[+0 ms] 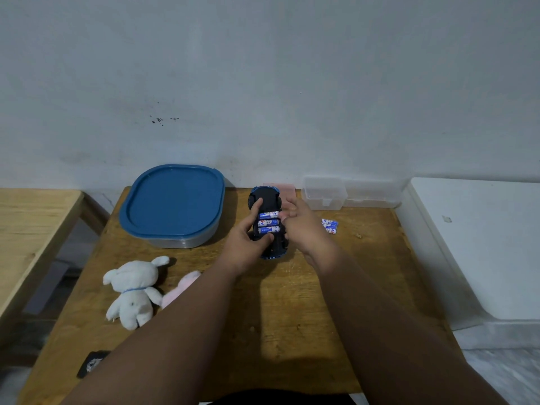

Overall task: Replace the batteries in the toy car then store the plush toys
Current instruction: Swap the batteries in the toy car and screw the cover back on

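On the tabletop point(292, 302), both hands' grip clamped the upturned toy car point(266, 206), hiding its sides, long axis running away from the person, three batteries point(268, 222) lying crosswise.

Toy car point(267, 217) upturned on table point(292, 302), three batteries point(268, 222) seated in open bay. Left hand point(248, 244) grips car; right hand point(304, 229) touching batteries.

Scuffed wooden table point(292, 302), glossy plastic lid point(174, 200), fluffy cloth plush point(133, 290)
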